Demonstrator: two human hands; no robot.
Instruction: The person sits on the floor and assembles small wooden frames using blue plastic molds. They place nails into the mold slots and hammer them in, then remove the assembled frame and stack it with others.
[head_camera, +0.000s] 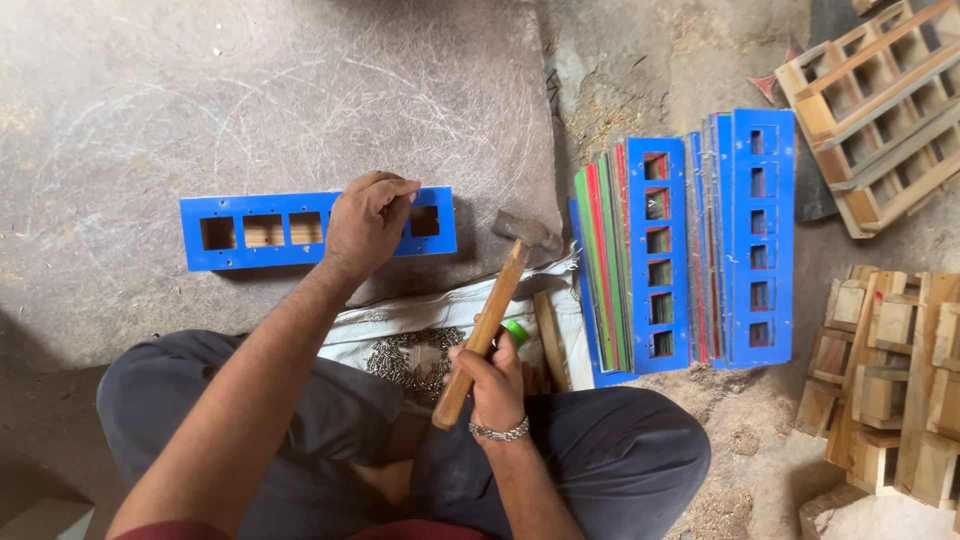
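A nailing step is in hand. At centre frame the left hand (368, 222) pinches something small, likely a nail, on the blue panel (250, 230) lying on the mat (200, 90). Below, the right hand (495, 385) clenches the hammer (490, 320), head raised. Next calls for a square, light tap.

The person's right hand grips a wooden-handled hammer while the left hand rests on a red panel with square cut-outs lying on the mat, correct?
Not quite: the head view shows the panel under the left hand is blue, not red. The right hand does grip the wooden-handled hammer.
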